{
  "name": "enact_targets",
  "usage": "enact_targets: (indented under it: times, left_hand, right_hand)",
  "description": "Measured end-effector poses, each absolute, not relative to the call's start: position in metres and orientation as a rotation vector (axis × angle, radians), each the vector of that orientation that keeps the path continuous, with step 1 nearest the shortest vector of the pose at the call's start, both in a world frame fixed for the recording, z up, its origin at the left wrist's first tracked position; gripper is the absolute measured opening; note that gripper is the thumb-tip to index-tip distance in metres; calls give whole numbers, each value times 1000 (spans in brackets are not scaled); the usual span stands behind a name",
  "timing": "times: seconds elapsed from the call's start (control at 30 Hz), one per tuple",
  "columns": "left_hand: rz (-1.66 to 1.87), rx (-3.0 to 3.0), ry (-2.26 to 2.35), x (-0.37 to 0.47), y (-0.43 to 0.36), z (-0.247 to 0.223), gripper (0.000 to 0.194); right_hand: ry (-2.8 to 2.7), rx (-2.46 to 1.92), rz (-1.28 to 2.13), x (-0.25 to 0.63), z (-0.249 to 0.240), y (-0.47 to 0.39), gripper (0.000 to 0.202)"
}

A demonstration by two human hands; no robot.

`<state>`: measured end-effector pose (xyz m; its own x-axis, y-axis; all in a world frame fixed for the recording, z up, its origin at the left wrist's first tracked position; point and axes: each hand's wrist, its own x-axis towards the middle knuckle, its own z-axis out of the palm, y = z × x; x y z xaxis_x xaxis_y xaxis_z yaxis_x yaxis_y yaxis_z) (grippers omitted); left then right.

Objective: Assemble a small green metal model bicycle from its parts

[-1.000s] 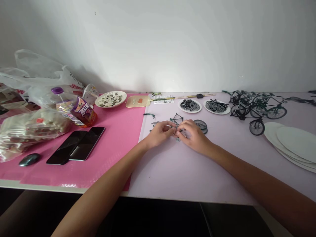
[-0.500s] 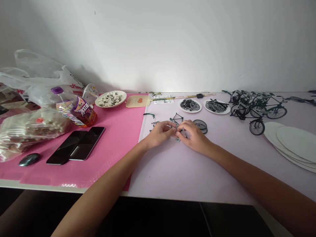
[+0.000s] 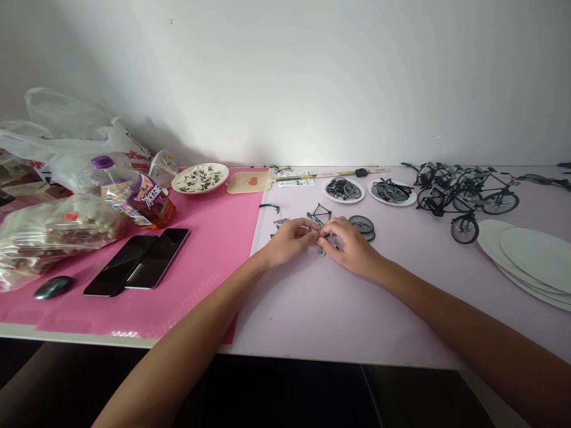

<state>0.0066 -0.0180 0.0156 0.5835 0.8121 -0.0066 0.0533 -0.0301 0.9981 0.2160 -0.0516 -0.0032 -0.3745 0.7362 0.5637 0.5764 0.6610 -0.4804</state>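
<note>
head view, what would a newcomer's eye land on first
Probably the bright pink sheet at left. Then the left hand and right hand, meeting near centre among small bicycle parts. The dark model bicycles at right, beyond the white plates, also stand out.

1. On my feed, a thin, dark bicycle frame [image 3: 319, 210], partly covered.
2. Right of the frame, I see grey spoked wheels [image 3: 362, 224], overlapping.
3. On the frame's near side, a small round grey disc [image 3: 321, 252].
</note>
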Motion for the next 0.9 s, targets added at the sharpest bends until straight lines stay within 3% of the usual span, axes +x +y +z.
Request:
enact_targets:
  times: [0.9]
  left_hand:
    - [693,1527,783,6,-19,17,22]
  right_hand:
    - [-2114,-1038,289,216,-3,-52,11]
